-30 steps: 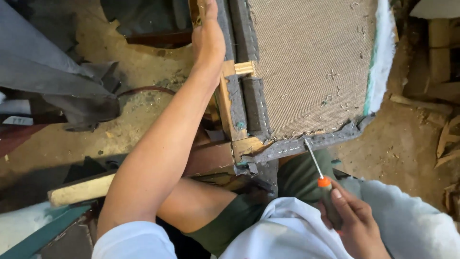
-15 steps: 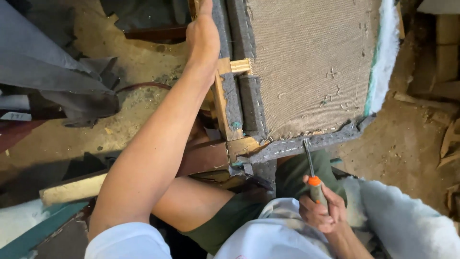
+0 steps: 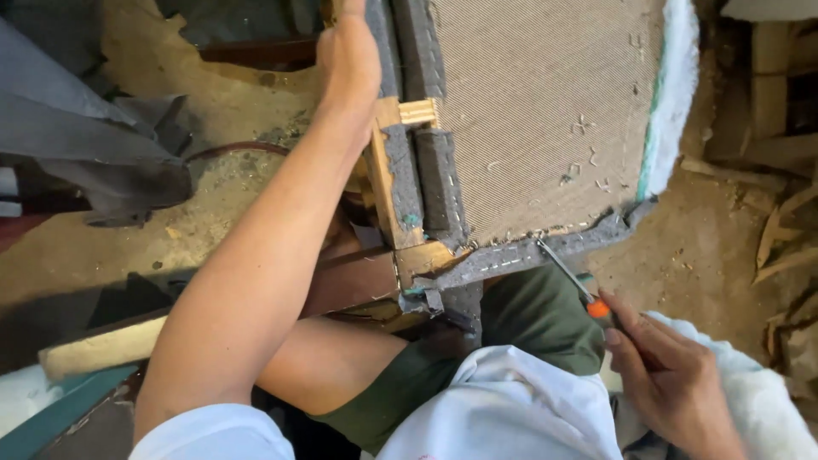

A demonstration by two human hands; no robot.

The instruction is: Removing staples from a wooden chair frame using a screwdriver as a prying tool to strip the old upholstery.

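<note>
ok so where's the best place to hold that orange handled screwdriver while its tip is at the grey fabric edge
By the orange handle, from the lower right, as the right hand does. The thin metal shaft slants up-left to the grey fabric strip, so a grip behind the handle lines up with it.

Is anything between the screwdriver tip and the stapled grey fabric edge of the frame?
Nothing visible: the right hand holds the orange-handled screwdriver with its metal tip at the grey fabric strip. The left hand grips the frame's far side.
</note>
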